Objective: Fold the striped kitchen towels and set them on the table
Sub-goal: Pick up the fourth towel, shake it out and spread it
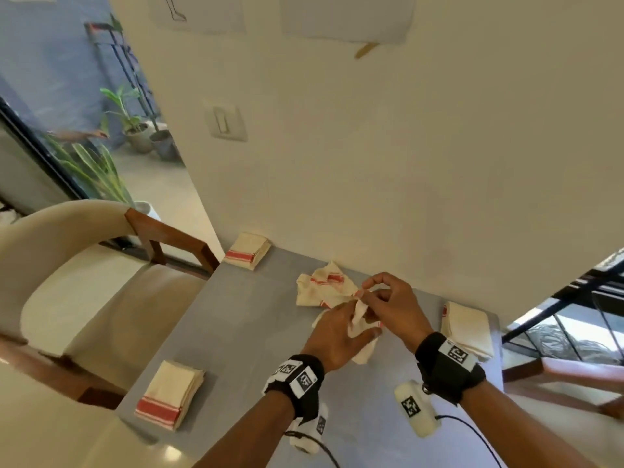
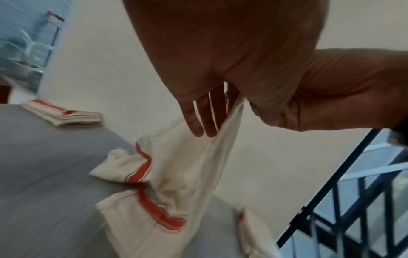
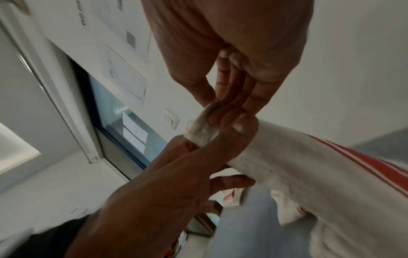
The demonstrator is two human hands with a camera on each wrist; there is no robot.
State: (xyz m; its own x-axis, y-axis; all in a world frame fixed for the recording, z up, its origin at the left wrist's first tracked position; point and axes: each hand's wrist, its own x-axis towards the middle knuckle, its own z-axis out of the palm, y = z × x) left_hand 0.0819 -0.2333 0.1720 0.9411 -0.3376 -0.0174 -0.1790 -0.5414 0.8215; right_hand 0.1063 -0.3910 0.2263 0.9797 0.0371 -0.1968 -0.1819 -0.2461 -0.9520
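A cream towel with red stripes (image 1: 358, 315) is lifted by one edge above the grey table (image 1: 243, 332). My left hand (image 1: 341, 329) pinches that edge from below, thumb over the cloth. My right hand (image 1: 381, 298) pinches the corner just beside it. In the left wrist view the towel (image 2: 176, 167) hangs from my left fingers (image 2: 198, 120), its lower part crumpled on the table. In the right wrist view my right fingertips (image 3: 223, 111) nip the towel corner (image 3: 202, 133), with the left hand's thumb (image 3: 220, 144) pressed on the cloth (image 3: 298, 167).
More crumpled striped cloth (image 1: 319, 285) lies by the wall behind my hands. Folded towel stacks sit at the far left corner (image 1: 247, 251), near left (image 1: 170, 393) and right edge (image 1: 467, 327). A cream chair (image 1: 77, 282) stands left of the table.
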